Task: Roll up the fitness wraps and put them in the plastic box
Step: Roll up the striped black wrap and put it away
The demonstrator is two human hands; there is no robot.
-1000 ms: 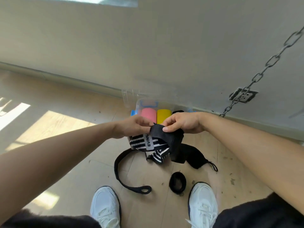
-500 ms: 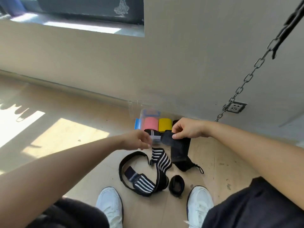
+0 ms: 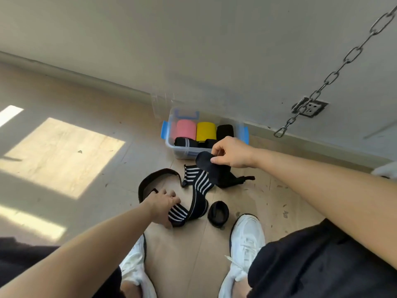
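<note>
A long black-and-white striped wrap (image 3: 200,182) lies unrolled on the wooden floor in front of my feet. My right hand (image 3: 233,153) pinches its plain black end and holds it up just in front of the clear plastic box (image 3: 171,145). My left hand (image 3: 164,204) is down at the floor, fingers and thumb around the striped far end. The box holds a pink roll (image 3: 186,129), a yellow roll (image 3: 205,131) and several black rolls (image 3: 224,131). Another black wrap (image 3: 234,180) lies crumpled under the raised end.
A small rolled black band (image 3: 218,212) sits by my right white shoe (image 3: 247,237). A black strap loop (image 3: 158,174) curves left of the wraps. The box stands against the wall. A steel chain (image 3: 335,74) hangs at the right near a wall socket (image 3: 310,108).
My left hand let go of the wrap near the right hand and dropped to its striped end on the floor. The right hand kept its hold. The view tilted down.
</note>
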